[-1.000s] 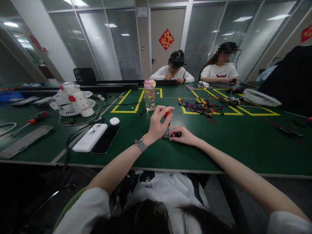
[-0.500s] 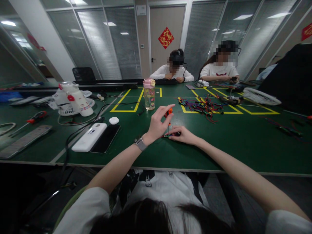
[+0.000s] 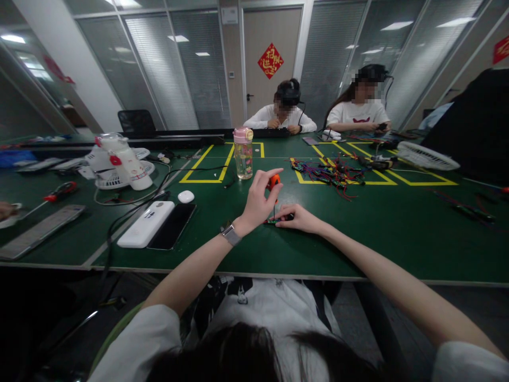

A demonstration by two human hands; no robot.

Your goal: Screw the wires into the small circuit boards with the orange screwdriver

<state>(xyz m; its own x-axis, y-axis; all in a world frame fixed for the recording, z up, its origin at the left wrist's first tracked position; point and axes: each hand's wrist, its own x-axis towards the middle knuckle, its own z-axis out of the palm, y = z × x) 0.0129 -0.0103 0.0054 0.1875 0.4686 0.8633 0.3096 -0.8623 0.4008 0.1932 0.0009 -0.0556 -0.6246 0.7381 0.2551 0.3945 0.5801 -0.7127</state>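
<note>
Screwdriver (image 3: 274, 182) upright just right of frame centre – left hand (image 3: 256, 202) pinches its handle, shaft down to circuit board (image 3: 271, 222) below; board's long axis runs across frame – right hand (image 3: 301, 219) nearer, fingers narrow on its right end

Upright orange screwdriver (image 3: 274, 181) over circuit board (image 3: 271, 222)

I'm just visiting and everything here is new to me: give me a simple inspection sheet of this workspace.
Surface: green tabletop with yellow tape outlines.
Things in hand: orange-handled screwdriver, its shaft pointing down at a small circuit board.
Hands: left hand holds the screwdriver; right hand holds the board.
Clutter: pink-lidded bottle, white device, black phone.
Cables: black cable at the left; tangled wires at the right.
Surroundings: two people seated opposite; closed door behind.
</note>
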